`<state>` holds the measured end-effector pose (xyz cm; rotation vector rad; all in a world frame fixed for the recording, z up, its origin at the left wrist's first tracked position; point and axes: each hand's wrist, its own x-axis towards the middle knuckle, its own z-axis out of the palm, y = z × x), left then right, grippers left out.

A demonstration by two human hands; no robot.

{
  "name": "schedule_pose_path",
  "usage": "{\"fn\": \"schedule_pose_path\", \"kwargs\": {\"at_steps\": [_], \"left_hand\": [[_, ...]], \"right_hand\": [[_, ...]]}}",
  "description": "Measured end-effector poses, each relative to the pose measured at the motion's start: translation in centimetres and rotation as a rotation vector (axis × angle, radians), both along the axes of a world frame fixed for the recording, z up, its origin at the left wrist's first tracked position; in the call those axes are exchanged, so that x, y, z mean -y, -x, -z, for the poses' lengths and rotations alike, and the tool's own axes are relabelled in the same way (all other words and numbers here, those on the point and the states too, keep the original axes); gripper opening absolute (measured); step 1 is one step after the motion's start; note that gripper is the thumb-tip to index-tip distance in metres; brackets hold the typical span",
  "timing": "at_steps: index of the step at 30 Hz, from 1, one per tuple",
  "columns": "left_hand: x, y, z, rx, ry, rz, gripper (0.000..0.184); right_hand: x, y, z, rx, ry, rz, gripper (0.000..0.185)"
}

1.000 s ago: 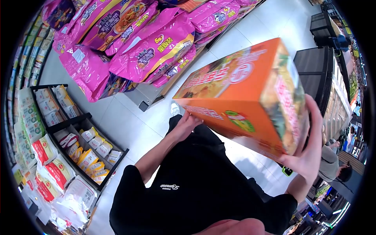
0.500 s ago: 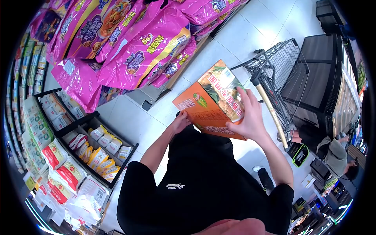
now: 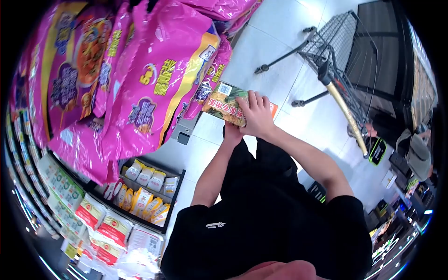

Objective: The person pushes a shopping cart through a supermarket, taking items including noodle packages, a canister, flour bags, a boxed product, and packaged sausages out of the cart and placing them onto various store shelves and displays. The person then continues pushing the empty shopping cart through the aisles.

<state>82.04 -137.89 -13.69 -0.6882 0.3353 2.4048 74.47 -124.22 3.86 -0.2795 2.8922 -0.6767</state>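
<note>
Head view: pink noodle multipack bags [image 3: 179,51] heaped at left, black tray [image 3: 175,198] of wrapped packets nearer me. Mid-view, orange-edged noodle carton [image 3: 221,103] held just beside bags; contact unclear. Left hand [image 3: 233,132] at carton's near edge, fingers hidden, grip can't be told. Right hand [image 3: 257,114] spread wide across printed end, grip on carton. Step looks like two-handed positioning; next move calls for steady support. Wire cart [image 3: 344,39] stands apart, right.
</note>
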Motion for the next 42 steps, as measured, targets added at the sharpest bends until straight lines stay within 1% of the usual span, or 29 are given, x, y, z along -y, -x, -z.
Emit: {"fn": "schedule_pose_path", "kwargs": {"at_steps": [2, 4, 6, 7, 8, 10, 11, 12, 14, 15, 16, 18, 19, 20, 22, 23, 24, 26, 27, 29, 30, 32, 33, 35, 36, 38, 39, 40, 42], "left_hand": [[-0.3, 1.7, -2.6, 0.014, -0.02, 0.003, 0.066], [-0.3, 2.9, -3.4, 0.001, 0.0, 0.076, 0.069], [0.1, 3.8, -3.8, 0.235, 0.097, 0.155, 0.075], [0.2, 4.1, -3.1, 0.213, 0.083, 0.177, 0.083], [0.5, 4.1, -2.6, 0.224, 0.086, 0.201, 0.083], [0.9, 5.1, -2.9, 0.242, 0.042, 0.072, 0.085], [1.2, 5.1, -2.3, 0.194, 0.028, 0.028, 0.089], [1.5, 5.4, -2.3, 0.203, 0.03, 0.043, 0.089], [2.3, 6.3, -2.5, 0.248, 0.182, 0.075, 0.087], [2.7, 6.8, -2.5, 0.23, 0.224, 0.11, 0.079], [3.1, 7.0, -2.6, 0.238, 0.227, 0.118, 0.079], [3.5, 7.9, -2.1, 0.176, 0.305, 0.127, 0.071], [4.1, 8.4, -1.7, 0.186, 0.294, 0.11, 0.064], [4.5, 8.6, -1.4, 0.187, 0.297, 0.112, 0.064], [5.8, 8.6, 0.0, 0.234, 0.429, 0.138, 0.059], [6.2, 8.5, 0.8, 0.245, 0.366, 0.088, 0.054], [5.7, 8.9, 0.6, 0.242, 0.364, 0.09, 0.054], [4.7, 8.7, -1.4, 0.215, 0.424, -0.005, 0.053], [4.6, 8.6, -2.1, 0.204, 0.409, -0.011, 0.052], [4.5, 7.7, -3.1, 0.196, 0.433, -0.036, 0.052], [4.3, 7.5, -3.5, 0.176, 0.458, -0.071, 0.052], [4.5, 7.7, -4.0, 0.147, 0.412, -0.092, 0.05], [4.5, 8.0, -4.8, 0.11, 0.453, -0.074, 0.049], [3.7, 9.4, -7.0, 0.095, 0.56, -0.075, 0.047], [4.2, 9.6, -6.3, 0.088, 0.557, -0.076, 0.047], [6.3, 9.5, -2.6, 0.044, 0.462, -0.115, 0.046], [7.1, 9.1, -0.9, 0.035, 0.428, -0.18, 0.047], [7.5, 9.1, -0.3, 0.048, 0.429, -0.175, 0.047], [7.8, 9.5, 1.0, 0.028, 0.571, -0.167, 0.045]], "right_hand": [[0.1, -0.5, 3.0, -0.024, -0.091, -0.05, 0.101], [0.4, 0.0, 5.3, 0.011, -0.114, -0.038, 0.101], [0.8, 0.9, 7.4, -0.011, -0.131, -0.072, 0.097], [1.1, 1.3, 8.3, -0.03, -0.142, -0.092, 0.092], [1.5, 1.7, 9.2, -0.016, -0.14, -0.07, 0.092], [2.3, 2.8, 10.6, -0.04, -0.177, -0.119, 0.092], [2.6, 3.3, 10.8, 0.01, -0.198, -0.145, 0.089], [3.0, 3.5, 11.3, 0.021, -0.197, -0.131, 0.089], [3.9, 4.1, 12.2, 0.007, -0.146, -0.131, 0.088], [4.2, 4.3, 12.5, -0.008, -0.138, -0.133, 0.086], [4.7, 4.3, 12.9, 0.002, -0.135, -0.127, 0.086], [5.6, 5.0, 13.9, -0.076, -0.08, -0.119, 0.083], [6.4, 5.3, 14.4, -0.105, -0.054, -0.082, 0.081], [6.8, 5.6, 14.9, -0.104, -0.052, -0.08, 0.081], [7.5, 6.8, 15.0, -0.011, -0.08, -0.101, 0.082], [7.6, 7.1, 15.0, 0.016, -0.071, -0.102, 0.08], [7.5, 7.7, 15.1, 0.014, -0.073, -0.099, 0.08], [7.8, 7.5, 15.0, -0.008, -0.059, -0.138, 0.074], [7.6, 7.5, 14.2, 0.002, -0.06, -0.141, 0.074], [7.1, 7.8, 12.0, 0.054, -0.03, -0.207, 0.06], [7.1, 7.7, 11.6, 0.051, -0.038, -0.206, 0.06], [7.5, 7.6, 11.3, -0.076, -0.025, -0.186, 0.047], [7.8, 7.8, 11.4, -0.148, 0.003, -0.157, 0.037], [8.3, 8.3, 11.6, -0.191, 0.01, -0.153, 0.035], [8.6, 8.6, 11.8, -0.228, 0.021, -0.148, 0.033], [9.6, 9.1, 13.8, -0.254, -0.005, -0.14, 0.03], [10.3, 9.1, 15.0, -0.22, 0.056, -0.112, 0.03], [10.9, 8.8, 16.0, -0.181, 0.116, -0.083, 0.03], [11.2, 8.4, 17.6, -0.157, 0.139, -0.067, 0.032]]}}
